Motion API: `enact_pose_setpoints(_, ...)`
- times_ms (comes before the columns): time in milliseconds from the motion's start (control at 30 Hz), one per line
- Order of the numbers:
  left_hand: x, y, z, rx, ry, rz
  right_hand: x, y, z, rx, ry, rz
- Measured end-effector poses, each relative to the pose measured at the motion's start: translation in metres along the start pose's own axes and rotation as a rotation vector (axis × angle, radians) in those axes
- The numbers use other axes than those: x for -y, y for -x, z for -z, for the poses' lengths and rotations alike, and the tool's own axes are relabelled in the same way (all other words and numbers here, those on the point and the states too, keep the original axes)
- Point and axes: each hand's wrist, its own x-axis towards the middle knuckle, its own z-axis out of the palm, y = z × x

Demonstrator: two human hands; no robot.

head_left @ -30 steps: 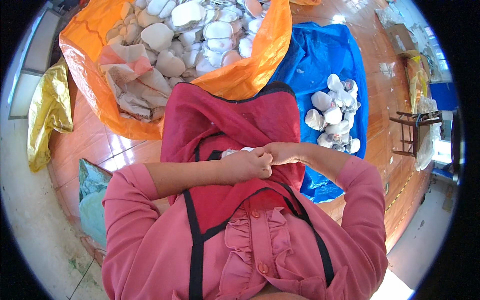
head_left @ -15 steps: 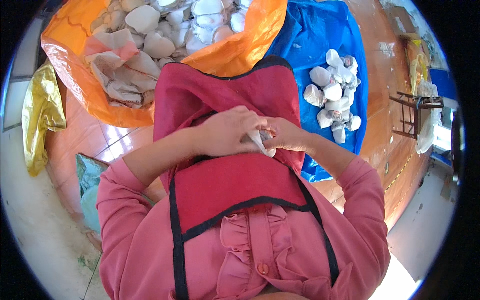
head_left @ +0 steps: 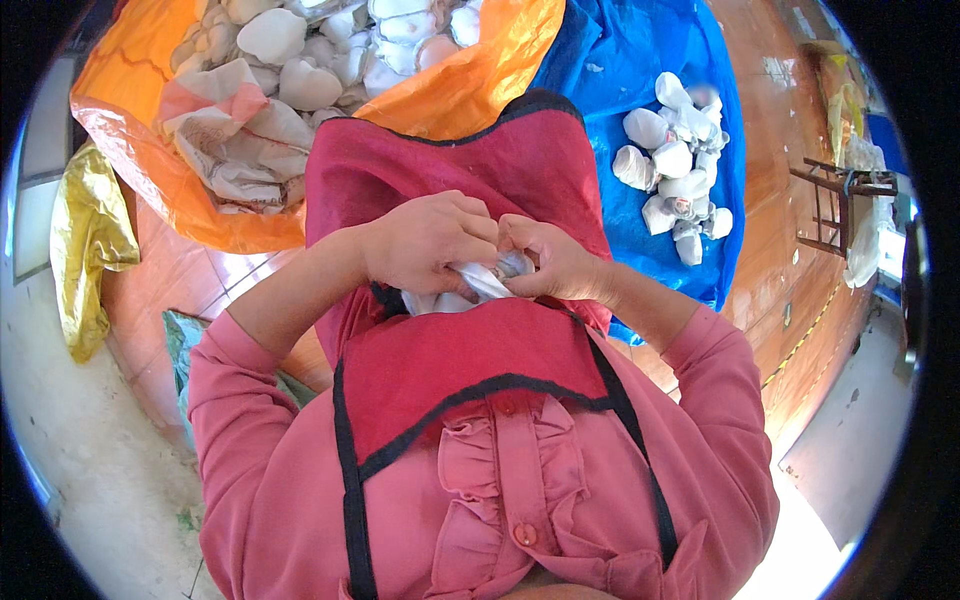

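Over my lap, both hands work at a soft white fabric-like piece (head_left: pixel 483 281) that looks twisted and folded. My left hand (head_left: pixel 430 243) is closed on its left side, with the fingers curled over it. Opposite, my right hand (head_left: pixel 550 257) pinches the other end, near a greyish part partly hidden by the fingers. White material also shows below my left hand, above the bib of the red apron (head_left: pixel 480 352). What lies inside the folds cannot be made out.
Ahead to the left stands an orange bag (head_left: pixel 520 50) full of white rounded pad-like pieces (head_left: pixel 272 36). Several white bundles (head_left: pixel 672 158) lie on a blue sheet (head_left: pixel 600 110) to the right. A yellow sack (head_left: pixel 85 250) is far left, a wooden stool (head_left: pixel 835 205) far right.
My left hand has shifted slightly left and the hands are a little farther apart. More of the white piece now shows, twisted between them. The view has moved slightly.
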Motion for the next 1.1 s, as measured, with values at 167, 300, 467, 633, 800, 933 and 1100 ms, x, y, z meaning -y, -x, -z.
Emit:
enact_pose_setpoints(167,0.001,0.013,-0.016,-0.048,0.098,0.056,-0.012,0.008,-0.009,-0.081,0.023,0.095)
enact_pose_setpoints(300,-0.002,0.027,-0.037,-0.123,0.147,0.111,-0.027,0.017,-0.020,-0.116,-0.101,0.029)
enact_pose_setpoints(467,-0.009,0.033,-0.041,-0.213,0.188,0.189,-0.046,0.012,-0.028,-0.221,-0.237,-0.025)
enact_pose_setpoints(633,-0.016,0.028,-0.045,-0.179,0.131,0.292,-0.038,0.003,-0.028,-0.268,-0.365,-0.255)
enact_pose_setpoints(800,-0.033,0.007,-0.044,-0.117,-0.115,0.547,-0.029,-0.009,-0.024,-0.298,-0.489,-0.382)
enact_pose_setpoints(933,-0.036,-0.003,-0.041,-0.090,-0.313,0.601,-0.029,-0.022,-0.021,-0.368,-0.567,-0.370)
enact_pose_setpoints(1100,-0.029,-0.003,-0.048,-0.189,-0.346,0.598,-0.033,-0.037,-0.021,-0.430,-0.688,-0.334)
